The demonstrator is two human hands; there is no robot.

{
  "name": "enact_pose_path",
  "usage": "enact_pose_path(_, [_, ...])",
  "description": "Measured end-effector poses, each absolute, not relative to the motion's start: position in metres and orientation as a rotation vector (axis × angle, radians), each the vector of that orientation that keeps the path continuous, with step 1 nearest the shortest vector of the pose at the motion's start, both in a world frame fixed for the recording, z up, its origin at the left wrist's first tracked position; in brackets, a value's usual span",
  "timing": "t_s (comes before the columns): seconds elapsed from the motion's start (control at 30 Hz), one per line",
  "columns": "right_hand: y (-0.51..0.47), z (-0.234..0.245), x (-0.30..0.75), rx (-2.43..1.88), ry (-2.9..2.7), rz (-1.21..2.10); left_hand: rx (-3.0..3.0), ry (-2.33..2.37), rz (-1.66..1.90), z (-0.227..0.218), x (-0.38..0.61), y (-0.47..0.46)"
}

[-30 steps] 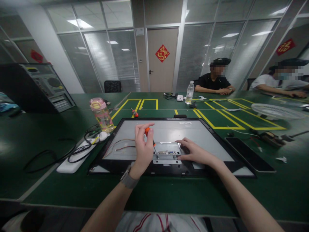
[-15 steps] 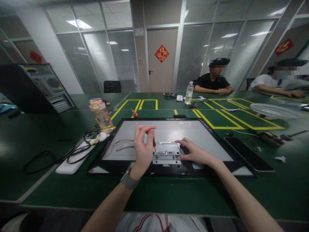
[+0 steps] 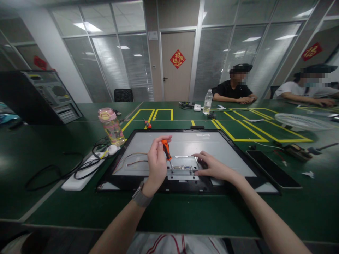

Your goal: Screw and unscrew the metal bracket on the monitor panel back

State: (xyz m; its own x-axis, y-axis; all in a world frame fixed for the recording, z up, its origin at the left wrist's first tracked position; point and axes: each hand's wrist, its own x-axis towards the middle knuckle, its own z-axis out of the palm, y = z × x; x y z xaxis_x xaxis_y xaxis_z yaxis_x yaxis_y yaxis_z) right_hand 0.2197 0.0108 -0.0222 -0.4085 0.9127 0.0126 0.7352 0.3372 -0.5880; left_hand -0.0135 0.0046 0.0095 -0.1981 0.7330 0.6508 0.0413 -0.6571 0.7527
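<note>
A flat screen panel (image 3: 143, 141) in a black frame lies on the table in front of me, its grey back facing up. A silvery metal bracket (image 3: 182, 177) with a row of connectors sits at its near middle. My left hand (image 3: 158, 162) is closed on a screwdriver (image 3: 166, 149) with an orange and black handle. It stands nearly upright, its tip at a screw on the bracket's left side. My right hand (image 3: 212, 167) grips the bracket's right side, thumb near and fingers farther off. Thin wires (image 3: 135, 161) lie on the panel left of the bracket.
Left of the panel are a power strip (image 3: 79, 178), black cables and a pink-lidded bottle (image 3: 112, 125). A red-handled tool (image 3: 148, 124) lies behind it. A dark flat device (image 3: 272, 169) rests at the right. Two people sit across the table, near a clear bottle (image 3: 208, 102).
My left fingers have loosened and straightened around the screwdriver, so more of its orange handle shows. The right hand and the bracket have stayed in place.
</note>
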Motion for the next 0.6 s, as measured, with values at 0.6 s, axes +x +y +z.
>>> enact_pose_path(0.6, [0.0106,-0.0224,0.2198,-1.444,-2.282,0.712,1.642,0.951,1.917,0.0093,-0.0157,0.0021])
